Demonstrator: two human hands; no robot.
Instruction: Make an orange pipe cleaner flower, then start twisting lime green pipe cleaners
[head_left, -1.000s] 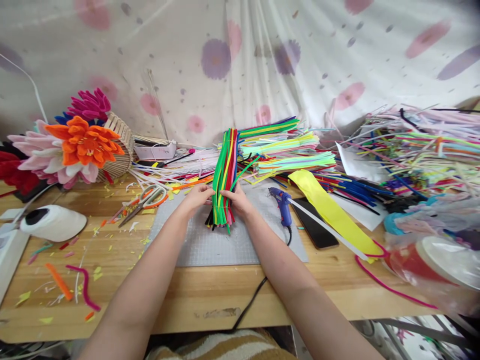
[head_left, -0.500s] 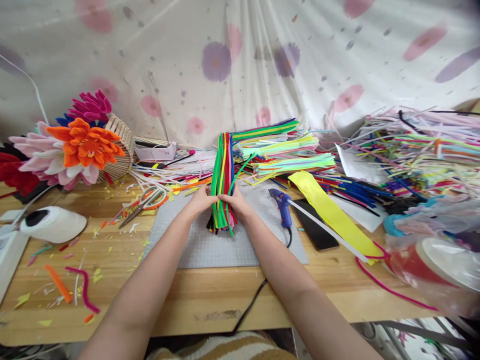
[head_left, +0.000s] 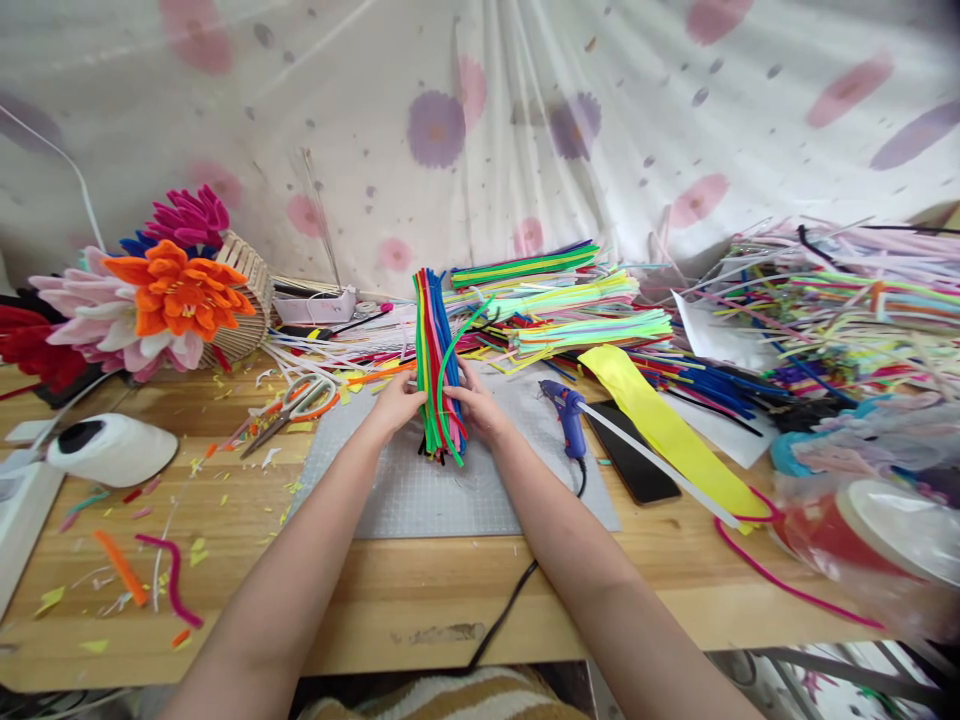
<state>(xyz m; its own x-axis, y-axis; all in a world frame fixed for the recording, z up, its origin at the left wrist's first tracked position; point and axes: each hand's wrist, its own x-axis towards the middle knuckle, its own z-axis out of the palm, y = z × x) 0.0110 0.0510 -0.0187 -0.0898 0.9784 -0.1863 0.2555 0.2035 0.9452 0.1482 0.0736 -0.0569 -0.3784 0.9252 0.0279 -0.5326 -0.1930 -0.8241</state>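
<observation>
A bundle of multicoloured pipe cleaners (head_left: 435, 345) stands nearly upright over the grey cutting mat (head_left: 480, 505), its strands green, yellow, red, pink and blue. My left hand (head_left: 400, 400) grips its left side low down, thumb across the front. On the right side my right hand (head_left: 474, 398) closes round it, with some fingers hidden behind. One green strand bends away from the bundle toward the upper right. The lower ends hang just above or on the mat; I cannot tell which.
A blue glue gun (head_left: 566, 415) lies right of my hands, beside a black phone (head_left: 634, 455) and a yellow strip (head_left: 667, 430). Scissors (head_left: 292, 410) lie left. More pipe cleaners (head_left: 592, 335) pile up behind. Fuzzy flowers (head_left: 176, 300) and a thread cone (head_left: 120, 450) sit far left.
The bundle has turned in my hands, so more blue and pink strands face me and fewer green ones. Its top now leans slightly left, and my right hand's grip has shifted.
</observation>
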